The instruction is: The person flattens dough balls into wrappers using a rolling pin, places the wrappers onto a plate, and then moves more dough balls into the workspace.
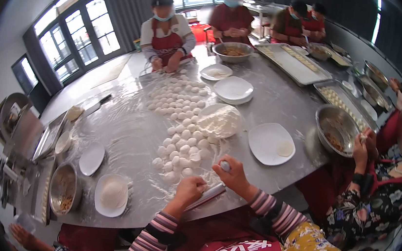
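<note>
My right hand (233, 177) is closed in a fist around a rolling pin (225, 166), whose pale rounded end sticks out beside the thumb. Close by on the left, my left hand (190, 192) has its fingers curled together at the table's near edge; what they hold is hidden. A shiny straight bar (207, 196) shows between the two hands along the edge. Just beyond them lie many small floured dough balls (184, 149), spread over the steel table. A heap of flour (220, 121) sits right of the dough balls.
A square white plate (266, 137) carries one round wrapper. Stacked plates (233, 88) stand farther back. Steel bowls of filling (335, 130) (63, 187) are at right and left. Wrappers lie on a plate (112, 194). Trays (295, 64) hold dumplings. Several people in red aprons surround the table.
</note>
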`<move>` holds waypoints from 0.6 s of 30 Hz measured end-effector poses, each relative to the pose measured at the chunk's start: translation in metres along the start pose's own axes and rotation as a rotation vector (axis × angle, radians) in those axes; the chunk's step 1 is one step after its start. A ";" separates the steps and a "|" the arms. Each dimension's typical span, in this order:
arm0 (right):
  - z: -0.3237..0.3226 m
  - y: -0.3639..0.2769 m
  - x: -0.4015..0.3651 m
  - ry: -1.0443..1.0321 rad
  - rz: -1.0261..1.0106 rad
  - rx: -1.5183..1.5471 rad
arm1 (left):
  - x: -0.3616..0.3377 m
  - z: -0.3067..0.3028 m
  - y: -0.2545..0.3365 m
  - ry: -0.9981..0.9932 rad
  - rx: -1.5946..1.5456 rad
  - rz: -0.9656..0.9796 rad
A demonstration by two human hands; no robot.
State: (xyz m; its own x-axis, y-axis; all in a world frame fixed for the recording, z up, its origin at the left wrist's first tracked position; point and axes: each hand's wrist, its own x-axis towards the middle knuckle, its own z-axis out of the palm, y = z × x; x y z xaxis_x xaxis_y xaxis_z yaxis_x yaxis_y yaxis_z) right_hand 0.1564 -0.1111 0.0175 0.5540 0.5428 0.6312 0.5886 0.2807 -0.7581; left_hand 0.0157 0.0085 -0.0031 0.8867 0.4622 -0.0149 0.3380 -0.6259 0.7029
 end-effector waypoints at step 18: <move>0.005 0.021 -0.017 0.068 0.000 -0.164 | 0.012 -0.010 0.000 -0.175 0.067 0.081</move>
State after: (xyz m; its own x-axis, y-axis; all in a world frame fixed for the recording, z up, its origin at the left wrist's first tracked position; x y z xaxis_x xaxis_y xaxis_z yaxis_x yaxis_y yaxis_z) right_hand 0.1560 -0.1108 -0.0101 0.5889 0.4866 0.6453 0.6739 0.1452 -0.7244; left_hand 0.0235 0.0207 0.0039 0.9510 0.2965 -0.0876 0.2788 -0.6999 0.6576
